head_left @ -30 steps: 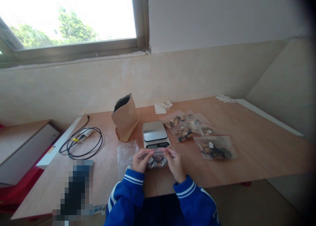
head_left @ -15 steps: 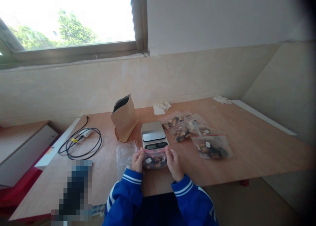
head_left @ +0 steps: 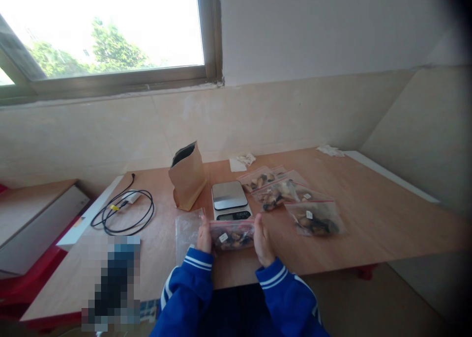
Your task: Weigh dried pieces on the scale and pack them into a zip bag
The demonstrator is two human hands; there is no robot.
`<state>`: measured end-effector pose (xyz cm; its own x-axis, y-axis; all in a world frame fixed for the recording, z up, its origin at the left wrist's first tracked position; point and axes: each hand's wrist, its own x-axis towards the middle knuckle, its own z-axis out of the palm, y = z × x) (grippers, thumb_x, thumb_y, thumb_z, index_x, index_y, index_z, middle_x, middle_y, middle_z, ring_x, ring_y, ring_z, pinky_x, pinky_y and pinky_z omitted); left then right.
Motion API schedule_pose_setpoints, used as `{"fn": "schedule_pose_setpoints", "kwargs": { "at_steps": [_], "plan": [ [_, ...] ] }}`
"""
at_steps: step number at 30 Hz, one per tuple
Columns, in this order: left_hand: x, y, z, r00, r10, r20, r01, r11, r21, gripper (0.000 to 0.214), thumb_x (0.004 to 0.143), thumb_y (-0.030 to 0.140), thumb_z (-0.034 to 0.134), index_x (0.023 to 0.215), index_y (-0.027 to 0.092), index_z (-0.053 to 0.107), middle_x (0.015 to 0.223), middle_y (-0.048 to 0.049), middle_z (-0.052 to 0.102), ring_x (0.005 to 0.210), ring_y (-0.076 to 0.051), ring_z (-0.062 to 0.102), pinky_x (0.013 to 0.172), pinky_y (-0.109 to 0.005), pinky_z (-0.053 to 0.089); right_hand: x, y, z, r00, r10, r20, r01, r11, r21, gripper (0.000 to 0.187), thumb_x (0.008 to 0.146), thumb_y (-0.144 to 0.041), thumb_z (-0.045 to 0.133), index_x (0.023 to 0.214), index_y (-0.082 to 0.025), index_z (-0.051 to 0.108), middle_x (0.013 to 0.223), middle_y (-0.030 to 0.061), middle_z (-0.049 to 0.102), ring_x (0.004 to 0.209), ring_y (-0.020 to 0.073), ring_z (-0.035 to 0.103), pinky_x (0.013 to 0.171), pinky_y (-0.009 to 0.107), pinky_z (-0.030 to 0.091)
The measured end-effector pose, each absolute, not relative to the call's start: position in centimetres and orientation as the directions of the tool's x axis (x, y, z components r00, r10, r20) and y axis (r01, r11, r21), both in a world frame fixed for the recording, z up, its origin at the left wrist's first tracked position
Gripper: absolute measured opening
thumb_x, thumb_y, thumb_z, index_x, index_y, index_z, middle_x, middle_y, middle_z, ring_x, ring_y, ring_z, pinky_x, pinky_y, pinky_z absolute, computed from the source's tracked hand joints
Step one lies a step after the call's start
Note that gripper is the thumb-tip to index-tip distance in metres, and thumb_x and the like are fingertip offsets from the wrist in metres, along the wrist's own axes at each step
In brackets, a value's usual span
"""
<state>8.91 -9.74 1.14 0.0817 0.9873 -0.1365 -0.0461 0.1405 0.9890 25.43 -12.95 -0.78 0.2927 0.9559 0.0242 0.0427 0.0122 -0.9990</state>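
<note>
In the head view, the left hand [head_left: 204, 236] and the right hand [head_left: 263, 240] hold a small clear zip bag [head_left: 232, 236] between them, each gripping one end of it, the fingers closed on the bag's side edges near its red sealing strip. The bag is filled with dark and pale lumps and a small white packet, and it sits just above the near edge of the wooden table [head_left: 372, 219], directly in front of the person. Both wrists come out of blue sleeves with white stripes. Just beyond the bag stands a small kitchen scale [head_left: 230, 200] with a bare metal plate. To the left of the scale, a brown paper bag [head_left: 187, 176] stands upright with its top open, and an empty clear plastic bag [head_left: 187, 229] lies flat beside the left hand. To the right of the scale, several filled zip bags [head_left: 291, 199] lie overlapping in a row running toward the near right. A coiled black cable [head_left: 125, 209] lies on the far left of the table, and crumpled white paper [head_left: 241, 160] rests near the far wall.
</note>
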Motion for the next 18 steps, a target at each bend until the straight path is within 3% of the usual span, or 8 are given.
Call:
{"fn": "schedule_pose_setpoints", "kwargs": {
  "at_steps": [3, 5, 7, 10, 12, 14, 18],
  "plan": [
    [8.8, -10.0, 1.2, 0.168, 0.986, 0.009, -0.023, -0.005, 1.000, 0.083, 0.078, 0.077, 0.019, 0.088, 0.014, 0.073, 0.089, -0.0154, 0.072, 0.095, -0.029, 0.065, 0.092, -0.045, 0.048, 26.3, -13.1, -0.2, 0.246, 0.969, 0.007, -0.028, 0.014, -1.000, 0.072, 0.088, -0.069, 0.022, 0.073, -0.021, 0.073, 0.079, 0.0112, 0.073, 0.080, 0.0242, 0.068, 0.081, 0.034, 0.052],
    [8.6, -10.1, 1.3, 0.132, 0.979, 0.156, 0.031, -0.161, 0.986, 0.080, 0.082, 0.073, 0.017, 0.094, 0.016, 0.071, 0.100, -0.0146, 0.070, 0.101, -0.028, 0.062, 0.094, -0.045, 0.045, 27.8, -13.0, 0.5, 0.276, 0.959, 0.055, -0.014, 0.061, -0.998, 0.066, 0.087, -0.068, 0.027, 0.074, -0.021, 0.072, 0.079, 0.0110, 0.073, 0.077, 0.0234, 0.067, 0.075, 0.033, 0.053],
    [8.2, -10.1, 1.6, -0.018, 0.948, 0.317, 0.118, -0.313, 0.942, 0.067, 0.087, 0.064, 0.020, 0.099, 0.018, 0.069, 0.106, -0.0124, 0.067, 0.104, -0.025, 0.059, 0.093, -0.043, 0.045, 30.2, -12.7, 1.3, 0.369, 0.921, 0.124, 0.047, 0.115, -0.992, 0.060, 0.086, -0.066, 0.034, 0.076, -0.020, 0.071, 0.077, 0.0100, 0.072, 0.070, 0.0222, 0.065, 0.065, 0.031, 0.052],
    [6.8, -9.4, 2.5, -0.400, 0.783, 0.476, 0.281, -0.390, 0.877, 0.035, 0.085, 0.041, 0.048, 0.111, 0.020, 0.060, 0.113, -0.0091, 0.061, 0.099, -0.021, 0.058, 0.088, -0.037, 0.046, 34.7, -11.7, 2.6, 0.484, 0.858, 0.170, 0.135, 0.119, -0.984, 0.057, 0.082, -0.069, 0.042, 0.081, -0.018, 0.068, 0.055, 0.0036, 0.062, 0.048, 0.0175, 0.054, 0.047, 0.028, 0.043],
    [5.5, -8.4, 3.1, -0.623, 0.624, 0.472, 0.304, -0.363, 0.881, 0.035, 0.082, 0.028, 0.050, 0.115, 0.019, 0.054, 0.119, -0.0096, 0.055, 0.091, -0.018, 0.058, 0.084, -0.036, 0.046, 37.6, -10.7, 2.9, 0.512, 0.844, 0.162, 0.169, 0.086, -0.982, 0.058, 0.079, -0.071, 0.044, 0.078, -0.017, 0.065, 0.049, 0.0014, 0.056, 0.045, 0.0163, 0.050, 0.044, 0.027, 0.040],
    [4.0, -7.0, 3.3, -0.682, 0.580, 0.447, 0.306, -0.329, 0.894, 0.043, 0.076, 0.019, 0.052, 0.118, 0.018, 0.048, 0.126, -0.0121, 0.049, 0.093, -0.018, 0.057, 0.082, -0.037, 0.047, 40.0, -9.6, 2.6, 0.533, 0.829, 0.171, 0.229, 0.053, -0.972, 0.060, 0.077, -0.073, 0.045, 0.081, -0.016, 0.064, 0.048, -0.0001, 0.053, 0.043, 0.0161, 0.048, 0.043, 0.027, 0.038],
    [1.7, -4.2, 2.2, -0.562, 0.716, 0.415, 0.317, -0.277, 0.907, 0.066, 0.066, 0.016, 0.061, 0.127, 0.020, 0.037, 0.135, -0.0143, 0.038, 0.111, -0.024, 0.052, 0.095, -0.046, 0.042, 42.5, -7.6, 1.3, 0.508, 0.826, 0.244, 0.433, 0.000, -0.901, 0.062, 0.079, -0.072, 0.041, 0.089, -0.014, 0.062, 0.056, 0.0027, 0.058, 0.052, 0.0193, 0.054, 0.052, 0.030, 0.044]
  ]
}}
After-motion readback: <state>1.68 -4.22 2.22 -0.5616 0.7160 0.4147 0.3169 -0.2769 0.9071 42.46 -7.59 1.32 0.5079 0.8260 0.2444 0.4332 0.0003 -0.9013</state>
